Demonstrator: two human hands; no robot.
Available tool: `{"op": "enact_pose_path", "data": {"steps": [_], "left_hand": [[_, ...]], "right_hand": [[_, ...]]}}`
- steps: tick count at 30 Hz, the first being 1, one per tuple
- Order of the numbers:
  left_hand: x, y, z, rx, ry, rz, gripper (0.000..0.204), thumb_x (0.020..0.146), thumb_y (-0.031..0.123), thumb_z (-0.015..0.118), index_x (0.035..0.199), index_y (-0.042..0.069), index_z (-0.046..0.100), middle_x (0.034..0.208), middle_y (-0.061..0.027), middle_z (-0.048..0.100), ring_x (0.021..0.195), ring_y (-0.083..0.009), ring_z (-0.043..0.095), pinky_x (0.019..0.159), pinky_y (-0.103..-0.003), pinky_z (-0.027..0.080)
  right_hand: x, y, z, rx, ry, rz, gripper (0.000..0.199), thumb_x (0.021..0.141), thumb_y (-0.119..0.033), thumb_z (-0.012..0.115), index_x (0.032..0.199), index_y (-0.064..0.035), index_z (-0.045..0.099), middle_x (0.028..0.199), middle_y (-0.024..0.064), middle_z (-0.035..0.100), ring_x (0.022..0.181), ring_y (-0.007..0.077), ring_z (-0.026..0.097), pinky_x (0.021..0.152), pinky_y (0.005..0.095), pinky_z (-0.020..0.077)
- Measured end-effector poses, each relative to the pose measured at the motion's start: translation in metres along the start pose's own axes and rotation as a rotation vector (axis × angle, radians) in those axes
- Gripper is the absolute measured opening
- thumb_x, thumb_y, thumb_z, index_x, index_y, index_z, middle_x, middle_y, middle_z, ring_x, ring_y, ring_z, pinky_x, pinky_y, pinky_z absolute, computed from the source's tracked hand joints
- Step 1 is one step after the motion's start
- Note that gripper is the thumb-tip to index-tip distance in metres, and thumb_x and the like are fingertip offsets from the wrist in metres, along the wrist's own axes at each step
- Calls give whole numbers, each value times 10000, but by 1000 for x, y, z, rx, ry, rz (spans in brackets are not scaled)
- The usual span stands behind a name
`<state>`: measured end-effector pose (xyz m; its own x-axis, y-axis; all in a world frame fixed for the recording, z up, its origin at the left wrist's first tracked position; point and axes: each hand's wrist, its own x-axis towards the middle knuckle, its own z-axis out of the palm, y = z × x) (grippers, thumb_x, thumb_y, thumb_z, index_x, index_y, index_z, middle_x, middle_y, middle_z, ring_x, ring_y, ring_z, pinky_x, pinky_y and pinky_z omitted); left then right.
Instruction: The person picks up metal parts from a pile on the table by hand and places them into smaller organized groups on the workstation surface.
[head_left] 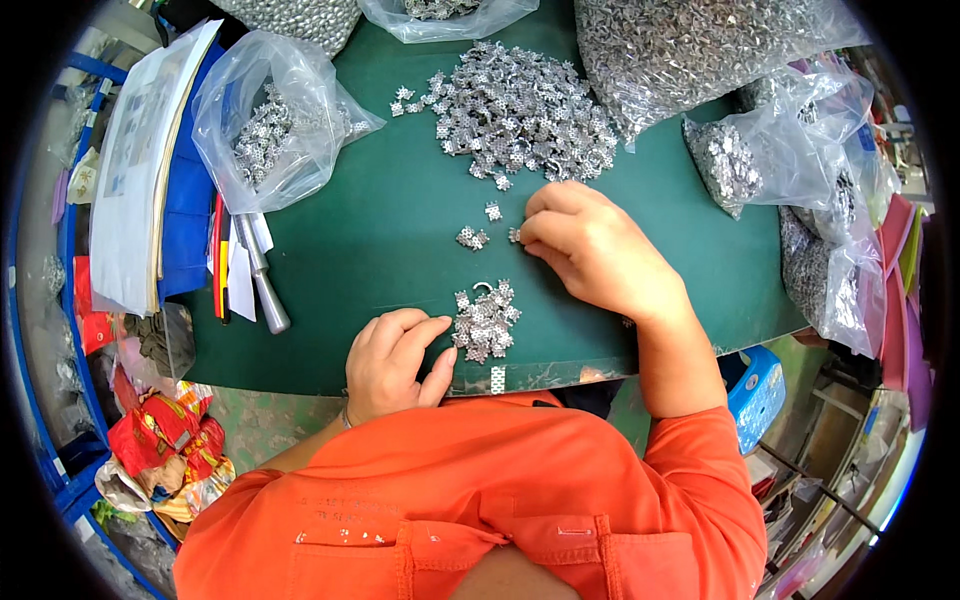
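My right hand is closed in a pinch, with a small silvery perforated metal piece at its fingertips. Left of it on the green tabletop lie a single metal piece and a little cluster of the same pieces. Close to the front edge sits a small heap of these metal pieces, with one curved bit on top. My left hand rests beside that heap, thumb and forefinger apart and holding nothing. Farther back spreads a big pile of metal pieces.
A clear bag of metal pieces stands at the left, by pens, a metal-handled tool and a blue holder with papers. Large bags of parts crowd the back right. A blue stool stands below the right edge.
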<state>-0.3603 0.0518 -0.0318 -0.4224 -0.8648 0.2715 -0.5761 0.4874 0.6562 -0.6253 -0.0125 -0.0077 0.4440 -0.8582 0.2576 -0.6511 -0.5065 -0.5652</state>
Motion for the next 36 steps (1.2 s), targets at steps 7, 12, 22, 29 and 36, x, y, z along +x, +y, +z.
{"op": "enact_pose_path", "data": {"steps": [7,12,22,29,36], "left_hand": [[1,1,0,9,-2,6,355,727,88,793,1067,55,698,991,-92,627,831,-293,613,725,-395,502],[2,0,0,16,17,31,353,731,88,793,1069,60,697,991,-86,626,834,-291,613,725,-394,502],[2,1,0,31,9,15,339,730,92,797,1054,61,704,1002,-80,628,847,-286,616,736,-393,506],[-2,-1,1,-6,-2,8,352,729,58,782,1066,43,682,980,-120,623,878,-320,621,762,-411,501],[0,-2,0,0,-5,17,347,733,85,784,1065,47,691,995,-108,627,868,-311,618,757,-409,506]], "right_hand": [[4,-8,11,-62,-12,5,76,788,-7,667,855,-41,659,905,100,616,857,329,595,755,411,507],[0,2,0,51,69,27,102,808,8,664,899,-36,664,898,125,625,875,351,615,766,429,515],[1,-7,7,-57,-39,56,137,789,-40,716,922,-29,683,901,140,648,881,350,643,768,438,529],[12,-7,-3,93,-42,16,123,822,-30,726,940,-19,692,841,130,636,794,340,640,695,421,519],[29,-2,13,-154,-38,34,88,800,-55,686,883,-29,671,840,144,629,827,361,650,717,463,531]]}}
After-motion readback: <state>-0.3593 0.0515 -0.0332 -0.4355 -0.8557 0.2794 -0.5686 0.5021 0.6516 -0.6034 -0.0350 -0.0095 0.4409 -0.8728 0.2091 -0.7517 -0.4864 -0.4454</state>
